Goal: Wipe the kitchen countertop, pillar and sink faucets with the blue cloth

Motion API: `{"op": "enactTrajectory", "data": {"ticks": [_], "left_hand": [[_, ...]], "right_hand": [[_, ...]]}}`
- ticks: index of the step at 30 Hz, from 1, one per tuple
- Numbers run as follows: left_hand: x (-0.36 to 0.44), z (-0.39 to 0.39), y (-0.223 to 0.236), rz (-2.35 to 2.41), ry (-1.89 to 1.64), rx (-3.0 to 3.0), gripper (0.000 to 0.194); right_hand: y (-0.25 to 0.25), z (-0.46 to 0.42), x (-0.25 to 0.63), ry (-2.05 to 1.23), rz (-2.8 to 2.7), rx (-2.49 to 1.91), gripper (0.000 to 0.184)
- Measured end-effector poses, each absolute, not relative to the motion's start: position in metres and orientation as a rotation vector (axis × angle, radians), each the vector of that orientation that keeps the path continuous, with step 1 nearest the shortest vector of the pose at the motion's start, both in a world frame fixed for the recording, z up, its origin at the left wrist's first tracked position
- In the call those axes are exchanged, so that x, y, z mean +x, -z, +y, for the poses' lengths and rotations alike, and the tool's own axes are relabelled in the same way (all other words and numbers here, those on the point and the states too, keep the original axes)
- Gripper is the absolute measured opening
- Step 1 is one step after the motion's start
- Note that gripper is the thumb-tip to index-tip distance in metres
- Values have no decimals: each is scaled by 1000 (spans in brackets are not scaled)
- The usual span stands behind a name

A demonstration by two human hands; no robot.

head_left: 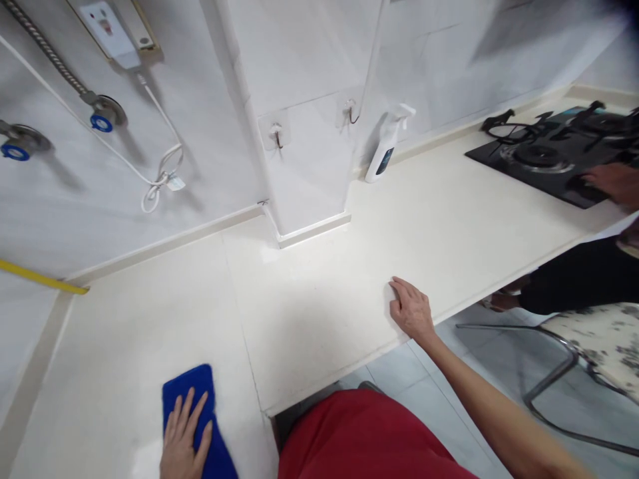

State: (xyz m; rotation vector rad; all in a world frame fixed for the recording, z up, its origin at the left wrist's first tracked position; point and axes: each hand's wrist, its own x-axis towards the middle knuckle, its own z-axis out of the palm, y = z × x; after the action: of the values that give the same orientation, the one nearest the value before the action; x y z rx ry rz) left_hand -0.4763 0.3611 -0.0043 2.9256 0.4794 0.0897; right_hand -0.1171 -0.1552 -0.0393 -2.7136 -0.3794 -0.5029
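Note:
My left hand (184, 439) lies flat with its fingers spread on a folded blue cloth (200, 380), pressing it against the white countertop (319, 299). The cloth is at the lower left; part of it runs under my palm. Near the front edge of the counter, my right hand (412, 309) rests on the bare surface, fingers stretched out and nothing held in it. Farther back, a white spray bottle (384, 154) with a dark label stands upright against the wall.
A black gas hob (539, 159) occupies the counter's right end, where another person's hand (614, 183) reaches over it. A chair (594, 339) stands below. Taps (102, 120), a yellow pipe (44, 276) and a knotted white cord (162, 178) are along the left wall. The wall pillar juts forward.

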Motion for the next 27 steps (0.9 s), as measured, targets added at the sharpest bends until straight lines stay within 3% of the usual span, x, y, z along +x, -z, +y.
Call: {"op": "enactTrajectory", "data": {"ticks": [4,9,21,27], "left_hand": [[-499,388,10,407,-122,2993,59],[-456,357,11,494,-199,3031,62],[-221,191,-3,-71,8,2952,60],[-147,82,-6,-137,77,2806,67]], "right_hand": [[37,-153,-117,500,-382,-2754,47],[31,-150,-116,432,-347,-2792,47],[25,-148,-111,382,-304,-2726,49],[26,-147,-111,384,-308,-2688,50]]}}
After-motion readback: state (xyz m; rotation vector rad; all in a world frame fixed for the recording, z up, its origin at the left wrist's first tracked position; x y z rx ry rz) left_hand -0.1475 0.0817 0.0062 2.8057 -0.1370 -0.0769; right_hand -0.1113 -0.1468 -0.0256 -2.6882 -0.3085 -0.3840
